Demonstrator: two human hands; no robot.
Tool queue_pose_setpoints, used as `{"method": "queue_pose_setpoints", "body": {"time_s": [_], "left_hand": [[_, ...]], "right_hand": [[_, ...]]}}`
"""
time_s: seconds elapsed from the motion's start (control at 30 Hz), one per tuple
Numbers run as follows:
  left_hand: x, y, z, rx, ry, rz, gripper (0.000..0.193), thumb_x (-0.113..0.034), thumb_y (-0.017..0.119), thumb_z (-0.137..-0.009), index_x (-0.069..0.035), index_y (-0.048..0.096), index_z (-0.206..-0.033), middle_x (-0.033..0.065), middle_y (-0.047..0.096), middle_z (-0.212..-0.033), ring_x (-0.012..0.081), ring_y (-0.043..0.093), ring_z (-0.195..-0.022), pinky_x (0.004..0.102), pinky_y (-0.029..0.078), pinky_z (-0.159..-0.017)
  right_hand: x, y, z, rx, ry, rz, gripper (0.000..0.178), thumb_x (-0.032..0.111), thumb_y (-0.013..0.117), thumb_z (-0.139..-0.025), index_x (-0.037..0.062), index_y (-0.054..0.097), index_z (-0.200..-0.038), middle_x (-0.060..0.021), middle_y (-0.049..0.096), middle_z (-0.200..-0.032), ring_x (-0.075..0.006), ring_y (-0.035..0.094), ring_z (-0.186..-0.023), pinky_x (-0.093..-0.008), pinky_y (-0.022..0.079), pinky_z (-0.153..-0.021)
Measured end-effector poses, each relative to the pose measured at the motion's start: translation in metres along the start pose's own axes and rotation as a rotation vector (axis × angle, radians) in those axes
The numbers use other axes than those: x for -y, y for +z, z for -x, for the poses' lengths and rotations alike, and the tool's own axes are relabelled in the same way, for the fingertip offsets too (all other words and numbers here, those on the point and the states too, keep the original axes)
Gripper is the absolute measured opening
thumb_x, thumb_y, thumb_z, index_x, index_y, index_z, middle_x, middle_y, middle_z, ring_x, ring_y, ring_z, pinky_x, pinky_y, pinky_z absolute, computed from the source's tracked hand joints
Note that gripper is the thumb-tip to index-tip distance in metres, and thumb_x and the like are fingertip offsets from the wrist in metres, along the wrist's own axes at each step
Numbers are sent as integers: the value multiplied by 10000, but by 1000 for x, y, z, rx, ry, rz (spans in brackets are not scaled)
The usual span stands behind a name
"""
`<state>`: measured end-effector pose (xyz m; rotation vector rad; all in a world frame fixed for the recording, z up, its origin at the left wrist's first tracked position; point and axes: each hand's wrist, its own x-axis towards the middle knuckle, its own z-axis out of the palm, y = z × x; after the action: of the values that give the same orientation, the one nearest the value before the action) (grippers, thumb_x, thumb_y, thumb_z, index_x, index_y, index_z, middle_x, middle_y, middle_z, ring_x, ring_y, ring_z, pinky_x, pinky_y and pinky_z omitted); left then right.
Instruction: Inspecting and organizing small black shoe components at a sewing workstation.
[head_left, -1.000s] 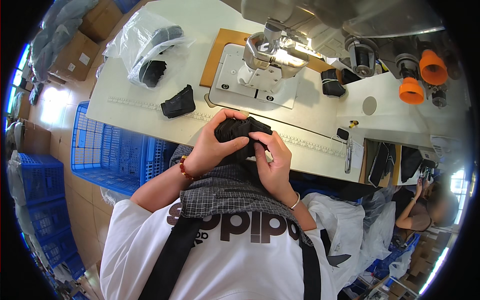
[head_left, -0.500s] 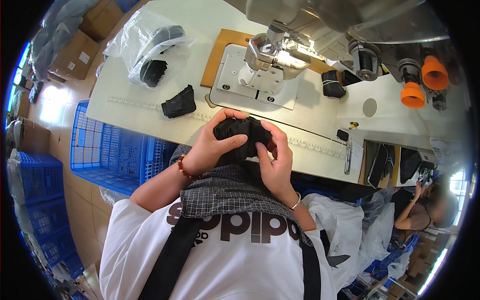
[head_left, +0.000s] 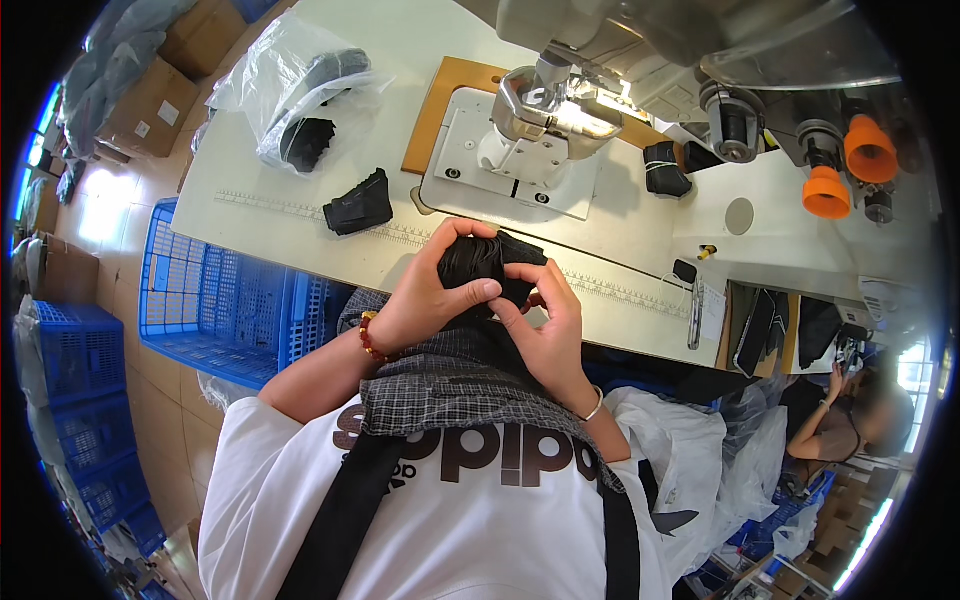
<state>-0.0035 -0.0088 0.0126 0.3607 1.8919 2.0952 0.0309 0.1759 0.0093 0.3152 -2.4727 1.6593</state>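
A thick stack of black fabric pieces (head_left: 470, 262) is held between my two hands at the table's front edge, above my lap. My left hand (head_left: 428, 292) wraps its left side, fingers over the top and thumb across the near face. On the other side my right hand (head_left: 545, 318) grips the stack's right part, thumb close to the left thumb. Layered edges of the pieces show between the hands; the underside is hidden. Just left of them a separate black fabric bundle (head_left: 358, 204) lies on the table. The sewing machine (head_left: 530, 150) stands beyond my hands.
A clear plastic bag (head_left: 290, 85) with black pieces lies at the table's far left. Another tied black bundle (head_left: 665, 170) sits right of the machine. A blue crate (head_left: 215, 300) stands below the left table edge. Orange thread cones (head_left: 826, 190) are at upper right; a person (head_left: 835, 420) sits far right.
The stack has turned and bunched in my hands, so its layered edges now face up. My right fingers have shifted inward, bringing the right thumb near the left one.
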Motion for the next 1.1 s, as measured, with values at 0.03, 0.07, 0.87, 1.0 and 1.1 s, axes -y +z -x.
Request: {"method": "queue_pose_setpoints", "body": {"time_s": [0.03,0.07,0.87,1.0,1.1], "left_hand": [[-1,0,0,-2,-10,1,523,-163,781,-866,-51,499,-1293,39,570,-1167,105,548,-1060,271,468,-956],[0,0,0,-2,-10,0,523,-163,781,-866,-51,499,-1293,39,570,-1167,105,548,-1060,271,468,-956],[3,5,-1,-64,29,-6,419,-67,752,-877,-61,537,-1237,31,637,-1109,83,599,-977,261,529,-845],[1,1,-2,-22,-72,83,467,-177,763,-880,-64,521,-1262,33,588,-1118,98,563,-1000,257,497,-891],[1,-1,-1,1,-136,239,481,-195,766,-882,-66,514,-1271,36,588,-1122,101,568,-1001,261,501,-890]], "right_hand": [[-2,-1,0,14,17,-51,349,203,796,-831,38,657,-1105,-75,580,-920,-156,536,-673,-273,463,-602],[-1,-1,0,14,17,-51,349,203,796,-831,38,657,-1105,-75,580,-920,-156,536,-673,-273,463,-602],[5,1,1,-43,-82,81,272,88,747,-851,32,642,-1095,-90,591,-864,-170,579,-672,-279,498,-586],[-1,-1,1,-37,-55,1,255,59,721,-864,28,638,-1104,-96,616,-903,-183,602,-689,-277,502,-590],[0,1,0,-46,-43,-74,229,11,666,-888,25,638,-1115,-103,629,-934,-197,613,-702,-282,501,-593]]}}
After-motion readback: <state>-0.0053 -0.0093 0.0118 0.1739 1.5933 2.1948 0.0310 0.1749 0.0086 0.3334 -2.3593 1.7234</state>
